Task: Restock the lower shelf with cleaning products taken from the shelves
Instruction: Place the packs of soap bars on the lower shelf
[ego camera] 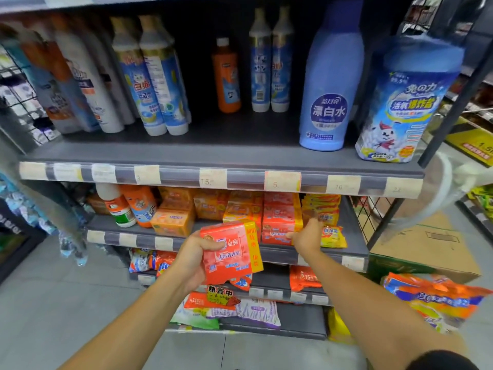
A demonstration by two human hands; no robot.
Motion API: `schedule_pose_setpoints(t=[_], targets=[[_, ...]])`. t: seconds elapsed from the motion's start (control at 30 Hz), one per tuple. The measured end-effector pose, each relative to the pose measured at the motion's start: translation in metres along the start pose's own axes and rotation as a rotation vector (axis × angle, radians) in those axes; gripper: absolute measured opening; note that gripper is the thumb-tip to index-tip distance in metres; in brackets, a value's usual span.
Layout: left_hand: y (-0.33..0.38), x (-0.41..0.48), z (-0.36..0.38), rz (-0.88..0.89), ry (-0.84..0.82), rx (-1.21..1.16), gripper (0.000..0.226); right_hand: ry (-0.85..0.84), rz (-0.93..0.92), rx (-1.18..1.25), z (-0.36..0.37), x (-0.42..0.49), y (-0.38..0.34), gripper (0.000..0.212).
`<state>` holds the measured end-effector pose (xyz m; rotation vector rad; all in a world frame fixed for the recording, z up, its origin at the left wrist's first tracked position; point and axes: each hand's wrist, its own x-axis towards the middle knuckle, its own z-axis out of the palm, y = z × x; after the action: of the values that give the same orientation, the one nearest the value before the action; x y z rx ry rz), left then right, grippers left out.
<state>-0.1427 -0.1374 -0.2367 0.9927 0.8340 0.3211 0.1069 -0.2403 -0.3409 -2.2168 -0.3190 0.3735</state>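
My left hand point(196, 259) grips a red and yellow soap pack point(230, 252), held in front of the second shelf point(186, 243). My right hand point(306, 236) reaches onto that shelf and touches the right side of a stack of red soap packs point(280, 222), its fingers curled against them. Orange soap boxes point(173, 221) and more red and orange packs fill the shelf behind. Below, the lower shelves point(298, 315) hold red, orange and purple detergent bags point(250, 311).
The top shelf carries tall cleaner bottles point(157, 84), an orange bottle point(226, 76), a blue bleach bottle point(330, 84) and a blue jar point(400, 108). A cardboard box point(426, 249) and a pile of detergent bags point(437, 297) lie on the floor at right. Grey tiles lie at left.
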Motion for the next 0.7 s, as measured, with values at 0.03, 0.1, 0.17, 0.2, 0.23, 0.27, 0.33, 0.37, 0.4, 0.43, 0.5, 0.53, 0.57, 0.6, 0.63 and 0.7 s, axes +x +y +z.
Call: schedule_pose_setpoints(t=[0.03, 0.1, 0.17, 0.2, 0.23, 0.27, 0.33, 0.37, 0.4, 0.43, 0.5, 0.53, 0.57, 0.6, 0.63, 0.7], targets=[[0.000, 0.002, 0.004, -0.006, -0.003, -0.003, 0.071, 0.013, 0.011, -0.003, 0.000, -0.002, -0.001, 0.053], [0.000, 0.007, 0.013, -0.022, -0.016, -0.009, 0.068, -0.037, -0.017, -0.007, 0.000, -0.004, -0.005, 0.044], [-0.001, 0.013, 0.024, -0.041, -0.028, -0.009, 0.058, -0.088, -0.091, -0.084, -0.006, -0.001, -0.010, 0.032], [-0.001, 0.016, 0.029, -0.045, -0.032, -0.006, 0.051, -0.100, -0.131, -0.156, -0.013, -0.001, -0.013, 0.022], [-0.002, 0.020, 0.035, -0.046, -0.034, -0.001, 0.044, -0.092, -0.156, -0.214, -0.021, -0.002, -0.017, 0.016], [-0.004, 0.025, 0.040, -0.050, -0.035, 0.004, 0.039, -0.053, -0.170, -0.228, -0.029, -0.004, -0.020, 0.016], [-0.007, 0.033, 0.051, -0.069, -0.046, 0.022, 0.035, 0.052, -0.188, -0.123, -0.046, -0.015, -0.028, 0.015], [-0.009, 0.038, 0.056, -0.080, -0.059, 0.031, 0.034, 0.044, -0.220, -0.036, -0.053, -0.022, -0.031, 0.018], [-0.010, 0.043, 0.061, -0.085, -0.076, 0.040, 0.033, -0.049, -0.265, 0.055, -0.058, -0.029, -0.034, 0.021], [-0.010, 0.048, 0.066, -0.081, -0.092, 0.049, 0.033, -0.212, -0.291, 0.156, -0.063, -0.037, -0.037, 0.023], [-0.006, 0.058, 0.076, -0.056, -0.113, 0.063, 0.034, -0.536, -0.254, 0.317, -0.072, -0.050, -0.042, 0.028], [-0.003, 0.063, 0.080, -0.037, -0.129, 0.071, 0.034, -0.624, -0.236, 0.356, -0.077, -0.050, -0.043, 0.033], [0.000, 0.068, 0.083, -0.019, -0.154, 0.077, 0.032, -0.660, -0.236, 0.360, -0.081, -0.047, -0.042, 0.039], [0.003, 0.073, 0.086, -0.005, -0.185, 0.078, 0.031, -0.655, -0.247, 0.335, -0.084, -0.045, -0.041, 0.043], [0.005, 0.078, 0.088, 0.004, -0.216, 0.080, 0.029, -0.631, -0.262, 0.298, -0.084, -0.041, -0.039, 0.046], [0.008, 0.088, 0.091, 0.026, -0.275, 0.090, 0.028, -0.598, -0.275, 0.278, -0.082, -0.033, -0.035, 0.048]])
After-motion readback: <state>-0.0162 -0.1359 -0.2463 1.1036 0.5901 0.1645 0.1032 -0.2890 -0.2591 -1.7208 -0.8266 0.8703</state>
